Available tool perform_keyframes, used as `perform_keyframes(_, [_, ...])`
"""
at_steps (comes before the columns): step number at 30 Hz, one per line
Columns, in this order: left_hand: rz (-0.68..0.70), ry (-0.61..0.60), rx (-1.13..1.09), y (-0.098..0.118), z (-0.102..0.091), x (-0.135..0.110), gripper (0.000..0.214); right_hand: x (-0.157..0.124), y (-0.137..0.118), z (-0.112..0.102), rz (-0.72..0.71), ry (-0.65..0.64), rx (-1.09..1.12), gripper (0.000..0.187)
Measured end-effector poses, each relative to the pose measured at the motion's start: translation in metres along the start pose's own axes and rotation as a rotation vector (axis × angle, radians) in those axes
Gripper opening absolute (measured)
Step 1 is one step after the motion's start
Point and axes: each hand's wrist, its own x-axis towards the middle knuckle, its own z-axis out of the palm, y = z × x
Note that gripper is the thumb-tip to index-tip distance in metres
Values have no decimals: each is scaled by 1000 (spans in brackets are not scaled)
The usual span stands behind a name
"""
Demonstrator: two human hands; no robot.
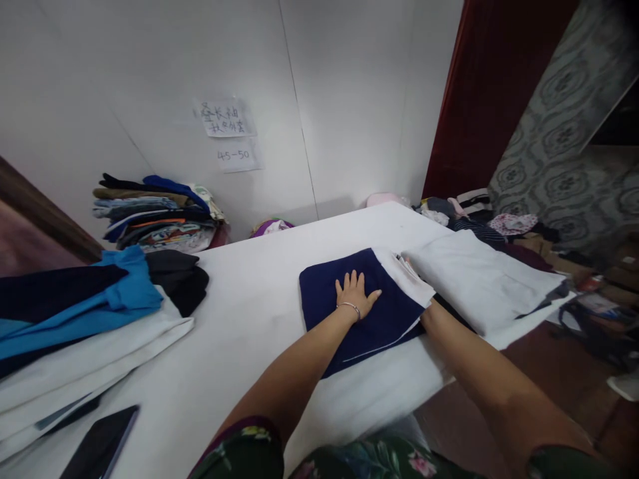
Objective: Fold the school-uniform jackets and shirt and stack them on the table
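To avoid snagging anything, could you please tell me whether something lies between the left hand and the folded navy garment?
Nothing visible does: the left hand rests directly on the folded navy garment, palm down.

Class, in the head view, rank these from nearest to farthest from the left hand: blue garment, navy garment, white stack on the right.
1. Navy garment: directly under the left hand, which lies flat on it.
2. White stack: to the hand's right, just past the navy garment.
3. Blue garment: well off to the hand's left.
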Motion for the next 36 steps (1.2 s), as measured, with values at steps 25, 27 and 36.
perform_keyframes(25, [-119,12,125,-53,-28,-17,72,20,-19,59,-584,-259,-1158,70])
perform_keyframes(27, [-130,-17,104,-58,-19,-20,75,38,-8,49,-403,-263,-1248,69])
perform_keyframes(36, [-109,18,-6,-64,-7,-19,74,64,20,25,-271,-238,-1246,65])
